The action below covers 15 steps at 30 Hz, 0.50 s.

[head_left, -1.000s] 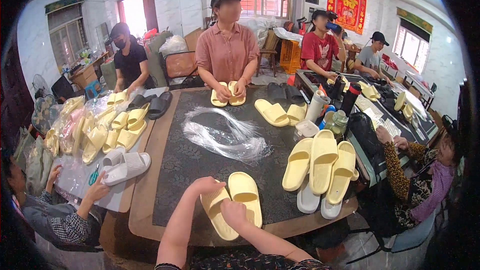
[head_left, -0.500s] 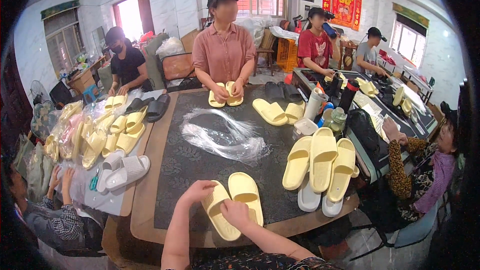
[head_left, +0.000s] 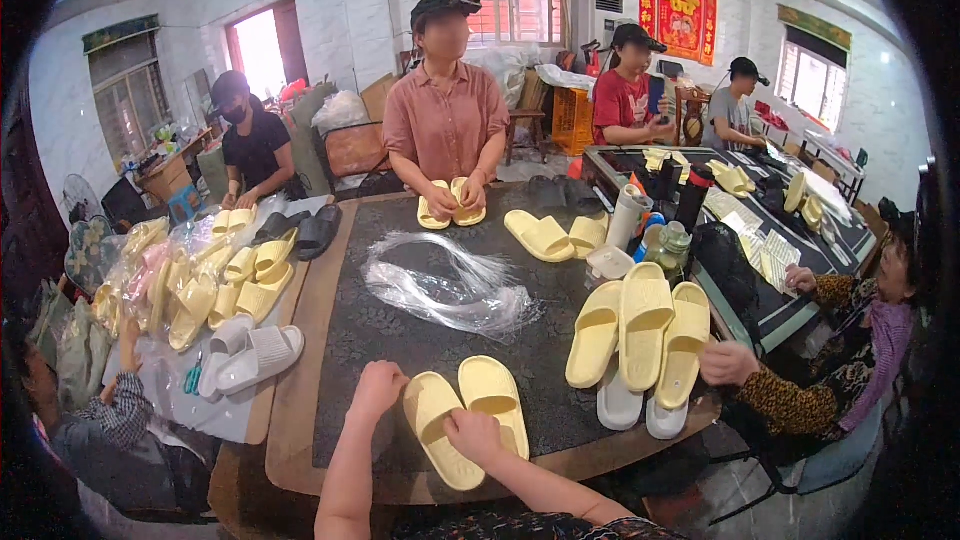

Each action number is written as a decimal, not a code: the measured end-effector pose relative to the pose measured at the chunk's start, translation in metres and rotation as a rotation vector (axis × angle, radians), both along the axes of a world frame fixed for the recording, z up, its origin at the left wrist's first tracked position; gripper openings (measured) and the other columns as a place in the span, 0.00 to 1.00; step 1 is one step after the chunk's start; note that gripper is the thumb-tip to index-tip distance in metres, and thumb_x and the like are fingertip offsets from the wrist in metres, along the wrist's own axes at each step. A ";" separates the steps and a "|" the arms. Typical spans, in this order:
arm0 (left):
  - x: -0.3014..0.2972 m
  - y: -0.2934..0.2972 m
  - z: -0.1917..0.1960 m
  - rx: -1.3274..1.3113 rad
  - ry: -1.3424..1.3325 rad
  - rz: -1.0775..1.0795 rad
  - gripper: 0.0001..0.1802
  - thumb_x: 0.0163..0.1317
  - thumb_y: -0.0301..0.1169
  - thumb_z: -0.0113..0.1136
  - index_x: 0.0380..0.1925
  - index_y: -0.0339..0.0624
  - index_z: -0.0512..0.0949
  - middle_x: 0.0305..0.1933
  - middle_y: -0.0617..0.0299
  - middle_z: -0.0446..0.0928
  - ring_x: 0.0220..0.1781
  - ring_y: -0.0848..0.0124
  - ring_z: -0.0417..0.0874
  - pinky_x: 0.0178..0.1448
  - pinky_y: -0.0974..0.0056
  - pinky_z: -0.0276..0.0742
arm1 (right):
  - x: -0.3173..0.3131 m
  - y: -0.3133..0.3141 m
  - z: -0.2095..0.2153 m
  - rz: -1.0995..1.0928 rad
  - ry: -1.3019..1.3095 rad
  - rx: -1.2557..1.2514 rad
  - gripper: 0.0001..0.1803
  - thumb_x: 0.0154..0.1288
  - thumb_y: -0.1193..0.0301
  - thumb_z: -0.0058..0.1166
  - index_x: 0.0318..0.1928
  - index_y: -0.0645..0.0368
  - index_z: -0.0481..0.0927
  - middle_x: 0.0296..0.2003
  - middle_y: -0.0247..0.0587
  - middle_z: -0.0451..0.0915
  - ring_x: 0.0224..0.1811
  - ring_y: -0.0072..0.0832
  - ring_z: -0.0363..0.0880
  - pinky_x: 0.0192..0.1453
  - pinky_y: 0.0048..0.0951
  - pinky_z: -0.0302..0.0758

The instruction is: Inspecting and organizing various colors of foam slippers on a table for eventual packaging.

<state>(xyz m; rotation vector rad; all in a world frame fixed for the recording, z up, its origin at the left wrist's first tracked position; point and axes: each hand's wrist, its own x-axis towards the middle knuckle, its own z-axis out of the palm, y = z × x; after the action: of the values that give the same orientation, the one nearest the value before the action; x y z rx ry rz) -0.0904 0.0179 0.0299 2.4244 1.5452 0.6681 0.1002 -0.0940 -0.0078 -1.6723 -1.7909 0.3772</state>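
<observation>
A pair of pale yellow slide slippers lies before me at the table's near edge, toes pointing away. My right hand (head_left: 474,436) is closed at the rear edge of the strap of the left slipper (head_left: 430,400), its fingertips partly hidden. Beside it lies the right slipper (head_left: 490,387), touching the left one. My left hand (head_left: 381,386) is off to the left of the pair, fingers curled together; anything between them is too small to make out. Farther off on the dark mat (head_left: 350,360) lies a loose bundle of clear plastic strands (head_left: 450,290).
Yellow slippers (head_left: 645,315) are stacked on grey ones (head_left: 620,405) at the right, a co-worker's hand (head_left: 728,364) beside them. Bottles (head_left: 628,215) stand behind. Bagged slippers (head_left: 190,290) fill the left table. Opposite, a person (head_left: 447,120) holds another yellow pair (head_left: 435,208).
My left hand has moved left, off the left slipper's strap. My right hand stays at the strap. The co-worker at right has brought a hand down near the stacked slippers.
</observation>
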 end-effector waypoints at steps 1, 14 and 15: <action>0.000 0.000 -0.001 0.000 -0.001 0.002 0.10 0.54 0.32 0.61 0.31 0.36 0.82 0.33 0.48 0.81 0.37 0.50 0.81 0.45 0.54 0.77 | 0.003 0.001 -0.002 0.022 -0.015 -0.003 0.15 0.63 0.61 0.51 0.29 0.59 0.80 0.20 0.51 0.79 0.22 0.46 0.80 0.27 0.46 0.76; 0.050 -0.011 -0.012 -0.448 -1.267 0.286 0.08 0.62 0.32 0.61 0.34 0.38 0.81 0.33 0.65 0.82 0.33 0.79 0.79 0.36 0.75 0.72 | 0.122 -0.044 0.040 -0.099 0.715 -0.379 0.13 0.66 0.66 0.58 0.38 0.64 0.84 0.22 0.33 0.81 0.23 0.15 0.77 0.27 0.19 0.72; 0.054 -0.008 -0.014 -0.464 -1.347 0.259 0.08 0.62 0.31 0.62 0.35 0.37 0.81 0.34 0.64 0.82 0.33 0.80 0.79 0.37 0.75 0.73 | 0.131 -0.046 0.039 -0.100 0.709 -0.382 0.13 0.66 0.66 0.58 0.38 0.64 0.84 0.22 0.33 0.81 0.23 0.15 0.77 0.27 0.19 0.72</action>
<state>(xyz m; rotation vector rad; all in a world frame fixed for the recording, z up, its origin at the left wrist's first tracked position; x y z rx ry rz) -0.0365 0.0101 0.0161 0.9312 1.1337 1.3631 0.2308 -0.1401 0.0316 -1.5769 -1.1462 1.1596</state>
